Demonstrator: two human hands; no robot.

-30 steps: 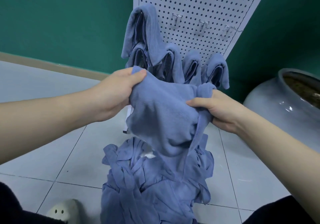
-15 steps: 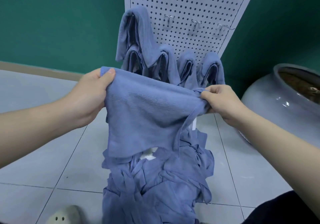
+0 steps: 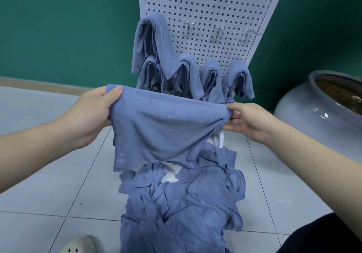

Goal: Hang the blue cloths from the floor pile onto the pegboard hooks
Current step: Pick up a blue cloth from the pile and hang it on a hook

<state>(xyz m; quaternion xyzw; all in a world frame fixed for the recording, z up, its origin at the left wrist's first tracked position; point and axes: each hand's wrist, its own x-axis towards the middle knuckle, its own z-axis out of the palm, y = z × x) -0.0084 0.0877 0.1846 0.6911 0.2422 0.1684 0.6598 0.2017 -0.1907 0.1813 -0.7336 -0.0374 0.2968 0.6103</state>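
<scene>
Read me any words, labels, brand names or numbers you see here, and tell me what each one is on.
None: no readable text shows anywhere in this view.
The held blue cloth, the hung cloths and the floor pile show no tag or print.
The pegboard bears only holes and bare hooks.
The grey pot and the shoe carry no legible marking.

Head view (close); faces down toward pegboard point(image 3: 205, 8).
</scene>
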